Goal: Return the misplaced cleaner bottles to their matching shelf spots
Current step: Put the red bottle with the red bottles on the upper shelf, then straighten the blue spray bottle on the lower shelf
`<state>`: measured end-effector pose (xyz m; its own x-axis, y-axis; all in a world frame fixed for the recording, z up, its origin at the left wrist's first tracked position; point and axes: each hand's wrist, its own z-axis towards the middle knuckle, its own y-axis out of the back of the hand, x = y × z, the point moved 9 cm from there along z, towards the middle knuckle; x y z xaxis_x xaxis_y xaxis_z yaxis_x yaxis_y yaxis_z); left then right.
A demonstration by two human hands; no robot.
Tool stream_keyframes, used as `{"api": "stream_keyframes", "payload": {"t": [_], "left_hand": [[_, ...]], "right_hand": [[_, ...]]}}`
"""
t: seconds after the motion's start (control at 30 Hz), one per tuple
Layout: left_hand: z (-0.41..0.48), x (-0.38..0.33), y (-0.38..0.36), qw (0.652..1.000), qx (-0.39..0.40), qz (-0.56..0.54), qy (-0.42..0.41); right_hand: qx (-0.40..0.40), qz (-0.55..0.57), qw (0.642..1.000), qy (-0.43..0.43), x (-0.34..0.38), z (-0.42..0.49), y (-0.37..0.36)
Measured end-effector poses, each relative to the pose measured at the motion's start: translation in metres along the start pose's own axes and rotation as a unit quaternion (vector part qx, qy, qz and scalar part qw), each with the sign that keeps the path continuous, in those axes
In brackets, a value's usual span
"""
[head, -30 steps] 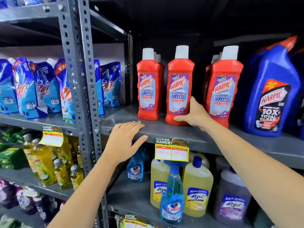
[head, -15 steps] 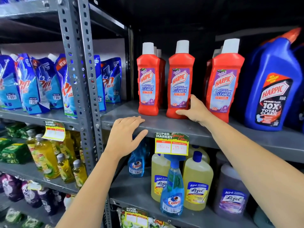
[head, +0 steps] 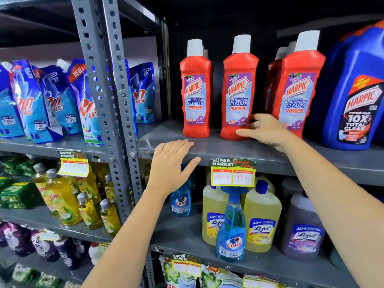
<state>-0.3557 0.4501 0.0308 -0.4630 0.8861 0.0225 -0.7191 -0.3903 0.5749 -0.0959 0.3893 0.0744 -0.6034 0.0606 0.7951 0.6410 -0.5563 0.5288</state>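
Three rows of red Harpic bathroom cleaner bottles stand upright on the grey upper shelf (head: 228,149): a left one (head: 196,96), a middle one (head: 239,96) and a right one (head: 297,96). My right hand (head: 264,129) grips the base of the middle bottle, thumb across its front, fingers curled at its right side. My left hand (head: 170,163) lies flat on the shelf's front edge, fingers on top, thumb below, holding nothing. A blue Colin spray bottle (head: 231,235) stands in front of the yellow Lizol bottles (head: 262,221) on the shelf below; a second Colin bottle (head: 180,202) is partly hidden behind my left wrist.
A large blue Harpic bottle (head: 353,90) fills the upper shelf's right end. A purple Lizol bottle (head: 303,229) stands right of the yellow ones. A price tag (head: 232,173) hangs from the shelf edge. Left of the perforated steel post (head: 104,80) are Rin pouches (head: 31,100) and yellow dishwash bottles (head: 60,198).
My view has tilted down a little, so the shelves sit higher in frame. Both hands stay where they were, the right one still at the middle red bottle's base.
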Motion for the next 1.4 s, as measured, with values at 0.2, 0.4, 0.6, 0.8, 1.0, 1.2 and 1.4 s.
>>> {"api": "stream_keyframes", "payload": {"t": [0.2,0.4,0.6,0.8,1.0,1.2,1.4], "left_hand": [[-0.059,-0.004,0.001,0.994,-0.105,-0.001,-0.015],[-0.191,0.016,-0.097,0.987,0.141,-0.077,0.032],[-0.302,0.039,-0.181,0.925,0.372,-0.031,0.066],[-0.333,0.049,-0.199,0.912,0.406,0.000,0.057],[-0.335,0.048,-0.198,0.912,0.407,-0.007,0.053],[-0.336,0.049,-0.199,0.914,0.402,-0.014,0.043],[-0.336,0.048,-0.199,0.921,0.387,-0.019,0.037]], "right_hand": [[-0.391,0.080,0.887,0.234,0.028,-0.159,0.051],[-0.303,0.017,0.943,0.135,-0.080,-0.208,-0.062],[-0.107,-0.065,0.988,-0.096,-0.177,-0.190,-0.137],[-0.052,-0.017,0.984,-0.170,-0.212,-0.183,-0.156],[-0.056,-0.005,0.985,-0.166,-0.206,-0.185,-0.170],[-0.084,-0.065,0.987,-0.123,-0.169,-0.181,-0.201],[-0.086,-0.124,0.982,-0.113,-0.147,-0.171,-0.233]]}}
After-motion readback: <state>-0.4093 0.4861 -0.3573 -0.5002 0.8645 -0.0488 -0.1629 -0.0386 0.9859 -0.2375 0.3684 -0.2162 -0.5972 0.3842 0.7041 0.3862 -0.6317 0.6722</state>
